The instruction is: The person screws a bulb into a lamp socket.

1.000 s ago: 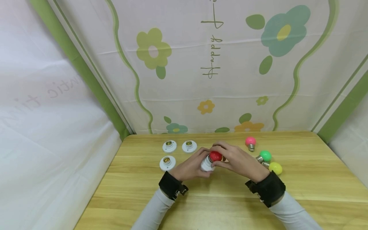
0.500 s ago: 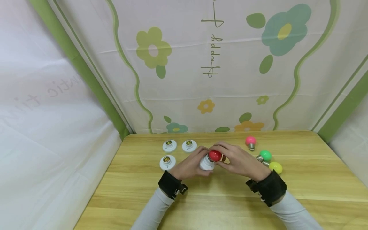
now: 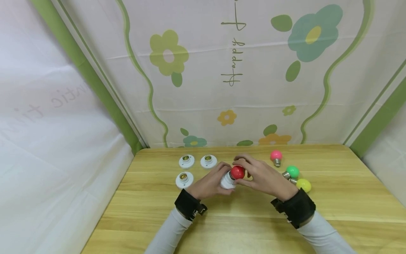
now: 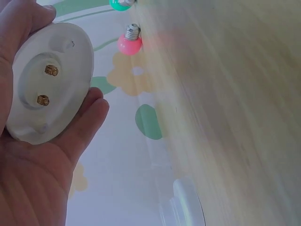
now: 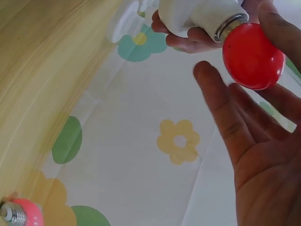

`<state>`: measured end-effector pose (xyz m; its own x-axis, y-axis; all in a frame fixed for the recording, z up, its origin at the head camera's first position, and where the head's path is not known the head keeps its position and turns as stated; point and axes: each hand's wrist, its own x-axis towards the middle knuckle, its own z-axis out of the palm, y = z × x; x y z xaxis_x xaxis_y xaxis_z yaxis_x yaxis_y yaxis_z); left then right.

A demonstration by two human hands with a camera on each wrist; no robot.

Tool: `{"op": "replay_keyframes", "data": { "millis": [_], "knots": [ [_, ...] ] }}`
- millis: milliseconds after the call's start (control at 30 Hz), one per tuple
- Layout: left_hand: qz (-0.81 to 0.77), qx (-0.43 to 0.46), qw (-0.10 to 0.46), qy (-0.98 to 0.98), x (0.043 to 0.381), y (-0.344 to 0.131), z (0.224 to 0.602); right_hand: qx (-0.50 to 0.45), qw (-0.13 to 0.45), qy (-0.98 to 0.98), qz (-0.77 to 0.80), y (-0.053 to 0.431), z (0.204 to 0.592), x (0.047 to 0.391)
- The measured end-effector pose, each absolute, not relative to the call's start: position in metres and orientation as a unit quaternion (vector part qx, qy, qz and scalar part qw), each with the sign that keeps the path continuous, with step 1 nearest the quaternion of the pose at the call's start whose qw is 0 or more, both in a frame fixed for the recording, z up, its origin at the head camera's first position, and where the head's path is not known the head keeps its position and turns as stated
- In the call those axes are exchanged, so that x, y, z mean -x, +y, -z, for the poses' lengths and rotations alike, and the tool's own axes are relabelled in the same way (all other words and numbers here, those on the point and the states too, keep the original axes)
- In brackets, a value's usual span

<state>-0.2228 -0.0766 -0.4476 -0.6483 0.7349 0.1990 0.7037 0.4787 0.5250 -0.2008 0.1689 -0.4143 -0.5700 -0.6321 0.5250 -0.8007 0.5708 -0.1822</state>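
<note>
My left hand (image 3: 210, 181) grips a white lamp holder (image 3: 227, 181) by its round base. Two brass screws show on the holder's underside (image 4: 49, 84) in the left wrist view. A red light bulb (image 3: 237, 172) sits in the holder's mouth, with a strip of its metal base (image 5: 230, 26) visible at the rim. My right hand (image 3: 258, 176) is around the bulb, thumb on one side and fingers on the other. In the right wrist view, the nearest fingertip (image 5: 203, 70) stands a little apart from the glass.
Three white lamp holders (image 3: 186, 161) (image 3: 208, 161) (image 3: 184, 180) stand on the wooden table (image 3: 152, 218) at left. Pink (image 3: 276, 155), green (image 3: 293, 172) and yellow (image 3: 303, 185) bulbs lie at right. A flowered cloth (image 3: 203, 91) hangs behind.
My right fingers shift around the red bulb: they spread away half a second ago, and the thumb is now close against it again. The left hand and holder stay nearly still.
</note>
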Motion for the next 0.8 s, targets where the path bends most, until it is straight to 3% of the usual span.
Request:
{"op": "replay_keyframes", "data": {
  "millis": [800],
  "knots": [
    [-0.298, -0.418, 0.019, 0.858, 0.2236, -0.0790, 0.4454, -0.441, 0.190, -0.845, -0.235, 0.1699, 0.4137, 0.2001]
  ]
}}
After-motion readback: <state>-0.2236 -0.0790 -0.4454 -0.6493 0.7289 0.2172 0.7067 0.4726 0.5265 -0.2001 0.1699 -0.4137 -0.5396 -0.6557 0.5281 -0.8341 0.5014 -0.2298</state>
